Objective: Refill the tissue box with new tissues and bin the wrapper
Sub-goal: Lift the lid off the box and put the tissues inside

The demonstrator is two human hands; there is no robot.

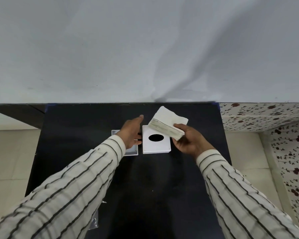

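Here, on a black table (76,152) set against a pale grey wall, the right hand (188,138) grips a thick stack of white tissues (169,121) by its near corner, holding it tilted in the air above the far right edge of the tissue box lid (156,145). That lid is a white square piece with a dark oval opening, lying flat on the table. Just to its left sits the open white box base (133,151), mostly hidden beneath the left hand (132,131), which is spread open with fingers extended forward, holding nothing. A clear plastic wrapper (94,219) lies at the near left edge of the table, partly covered by the striped left sleeve (67,183).
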